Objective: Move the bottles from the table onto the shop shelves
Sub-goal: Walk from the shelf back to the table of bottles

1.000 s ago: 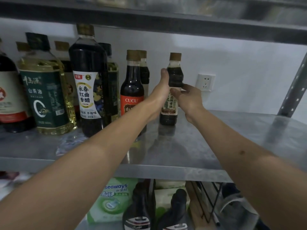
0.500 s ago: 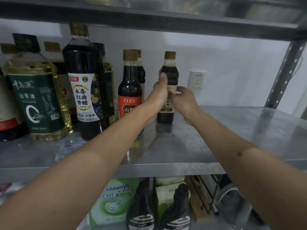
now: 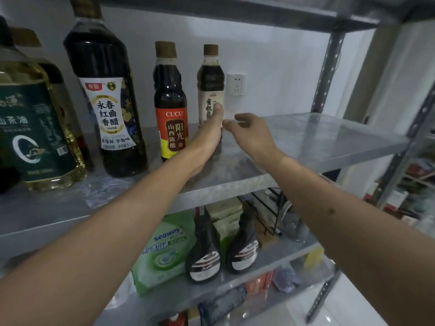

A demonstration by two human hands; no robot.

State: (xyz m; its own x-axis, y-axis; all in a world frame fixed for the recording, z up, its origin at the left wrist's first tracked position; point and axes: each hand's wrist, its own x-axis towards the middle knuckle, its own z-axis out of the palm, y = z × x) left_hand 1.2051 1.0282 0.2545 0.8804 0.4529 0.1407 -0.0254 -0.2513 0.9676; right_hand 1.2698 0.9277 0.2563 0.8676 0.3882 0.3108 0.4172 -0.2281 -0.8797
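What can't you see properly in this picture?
- Small pale-label bottle, head view: lower part hidden behind the left hand.
- Green-label oil jug: cut off by the left edge.
- Goods on the bottom shelf: too blurred to name.

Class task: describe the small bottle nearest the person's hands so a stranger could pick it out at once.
Start at the steel middle shelf with its row of bottles. Go to the row's right end, just left of the white wall socket. The small bottle there has a pale cream label and brown cap; unlike the red-labelled CUCU bottle beside it, the left hand covers its base.
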